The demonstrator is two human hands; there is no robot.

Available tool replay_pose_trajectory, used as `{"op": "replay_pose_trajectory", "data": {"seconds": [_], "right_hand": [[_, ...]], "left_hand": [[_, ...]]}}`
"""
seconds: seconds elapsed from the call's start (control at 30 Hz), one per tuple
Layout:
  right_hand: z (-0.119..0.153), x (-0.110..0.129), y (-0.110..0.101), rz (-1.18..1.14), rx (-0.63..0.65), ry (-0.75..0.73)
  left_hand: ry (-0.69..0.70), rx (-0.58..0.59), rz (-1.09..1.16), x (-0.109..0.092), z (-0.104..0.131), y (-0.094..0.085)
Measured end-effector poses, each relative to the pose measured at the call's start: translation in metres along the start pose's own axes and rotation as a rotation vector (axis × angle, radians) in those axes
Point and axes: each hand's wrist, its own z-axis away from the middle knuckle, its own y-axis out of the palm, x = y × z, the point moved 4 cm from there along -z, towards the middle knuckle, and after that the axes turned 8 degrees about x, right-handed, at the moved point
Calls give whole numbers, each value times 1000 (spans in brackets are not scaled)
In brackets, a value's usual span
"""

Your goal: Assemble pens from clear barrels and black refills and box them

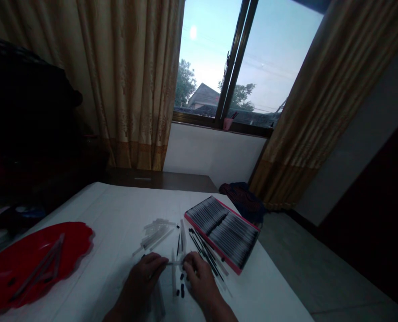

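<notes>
My left hand [144, 276] pinches one end of a thin, pale pen part [173, 263], held level above the white table. At its other end are the closed fingers of my right hand [199, 273]. Dim light hides exactly which part it is. Small black caps [182, 290] lie just below it, between my hands. Beyond my left hand is a loose pile of clear pen barrels [156, 235]. Slim black pen refills [205, 250] lie scattered past my right hand, beside a pink-red tray [214, 239] packed with rows of dark-tipped pens.
A red scalloped dish [74, 241] with clear tubes and dark bits sits at the left of the white table [118, 210]. Behind the table stand a low brown cabinet [172, 180] and tan curtains [131, 89]. A pink cup [227, 124] is on the windowsill. Dark patterned cloth [244, 199] lies beyond the tray.
</notes>
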Motion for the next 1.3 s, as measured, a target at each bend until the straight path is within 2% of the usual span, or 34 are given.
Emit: {"op": "replay_pose_trajectory", "data": {"seconds": [0.13,0.33,0.5,0.6,0.8,0.9,1.1,1.2,1.3], "right_hand": [[-3,-2,2,76,7,98],[-2,-1,1,79,19,12],[-7,-10,4,128,14,98],[-8,-13,4,125,32,97],[-8,-13,-2,111,66,34],[-10,-12,-5,90,49,39],[-13,-8,-10,29,49,24],[-7,-7,-12,5,52,4],[2,-5,-8,-16,102,-104]], "left_hand": [[-6,0,2,0,0,0],[-14,23,33,2,-1,2],[-5,57,-7,3,-3,1],[-16,77,-34,5,-5,0],[-82,212,-78,7,-13,4],[-132,234,-62,0,-19,1],[-138,232,-79,-18,-25,-12],[-134,222,-78,-26,-21,-14],[-139,208,-99,-36,-11,-8]]}}
